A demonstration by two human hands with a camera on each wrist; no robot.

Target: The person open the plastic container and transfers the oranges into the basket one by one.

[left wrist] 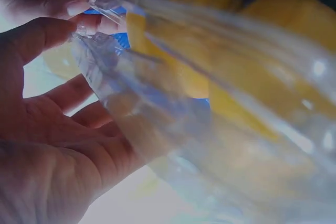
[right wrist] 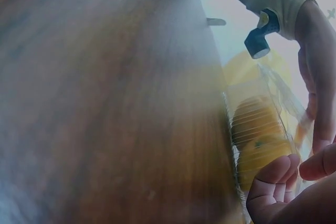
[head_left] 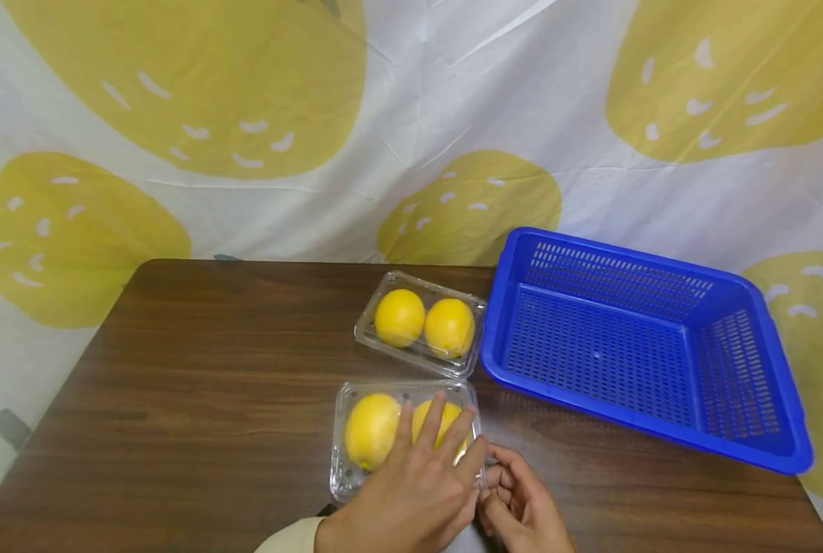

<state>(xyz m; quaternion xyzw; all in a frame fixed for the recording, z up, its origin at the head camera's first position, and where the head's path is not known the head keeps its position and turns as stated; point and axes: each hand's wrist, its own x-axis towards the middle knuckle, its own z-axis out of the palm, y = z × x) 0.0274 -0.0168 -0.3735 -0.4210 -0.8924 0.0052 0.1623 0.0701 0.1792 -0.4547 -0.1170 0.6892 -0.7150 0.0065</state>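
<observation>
A clear plastic clamshell box [head_left: 340, 461] with two round yellow fruits [head_left: 371, 430] lies at the front of the table. My left hand [head_left: 418, 476] spreads several fingers across its lid [left wrist: 131, 129]. In the left wrist view my left thumb [left wrist: 50, 32] is at the lid's corner, the fingers on the lid's outer side, so it grips the edge. Beside it, my right hand [head_left: 522, 499] pinches the box's right edge with curled fingers. A narrow gap shows between lid and base at this corner. The right wrist view shows the ribbed side wall and the fruits [right wrist: 257, 121] behind it.
Behind this box stands a second clear clamshell [head_left: 370, 326] holding two more yellow fruits [head_left: 400, 317]. A blue perforated basket [head_left: 598, 353] stands at the right of the brown wooden table [head_left: 197, 399]. A white curtain [head_left: 453, 92] with yellow shapes hangs behind.
</observation>
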